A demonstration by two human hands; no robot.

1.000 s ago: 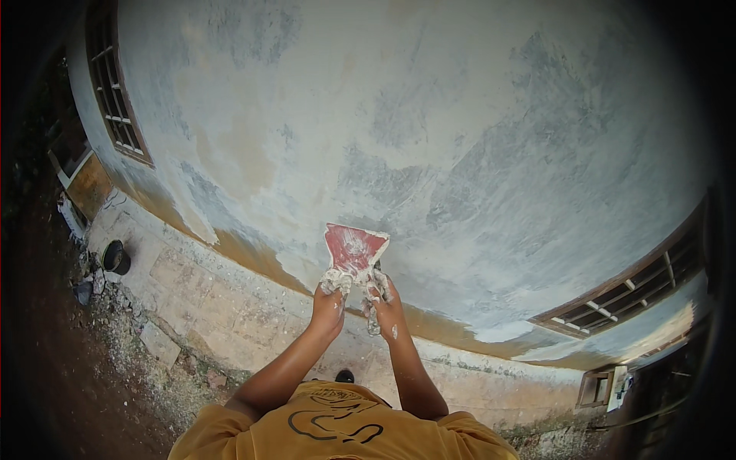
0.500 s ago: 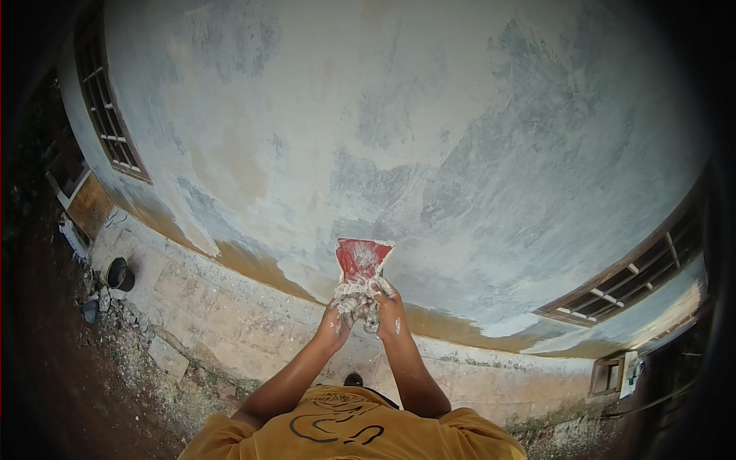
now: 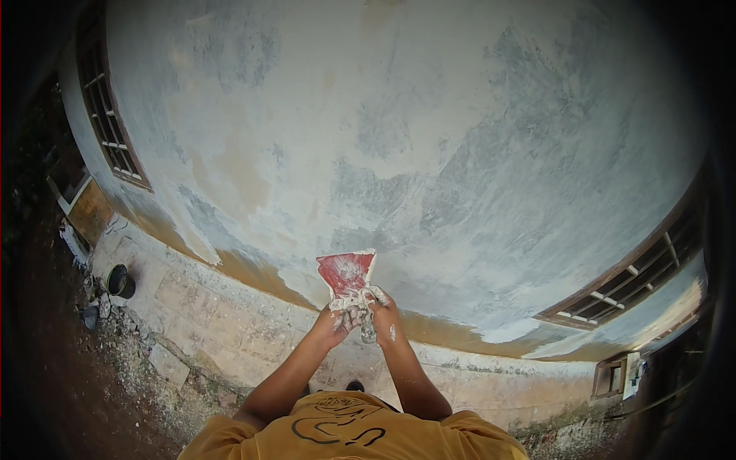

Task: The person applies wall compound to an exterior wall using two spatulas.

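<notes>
A red, flared putty spreader [image 3: 345, 273] stands out in front of my body, its wide edge pointing toward the wall. White putty is smeared over its face and caked thickly along its sides and narrow end. My left hand [image 3: 335, 324] is closed at the narrow end, fingers coated with putty. From the other side my right hand [image 3: 382, 310] grips the same end, its thumb up along the edge. Below the right fingers hangs a grey, putty-covered handle [image 3: 369, 331]; whether it belongs to the spreader or to a second tool cannot be made out.
Ahead rises a wall [image 3: 307, 146] patched in white, grey and ochre. Barred windows sit at left [image 3: 107, 115] and right [image 3: 625, 280]. A black bucket [image 3: 120, 281] stands on the paved ledge [image 3: 207, 299] at left, beside rubble. A dark shoe [image 3: 355, 386] shows below my hands.
The spreader has shifted left and slightly toward me, and its wide edge now slants up to the right. Both hands have moved a little with it and stay closed.
</notes>
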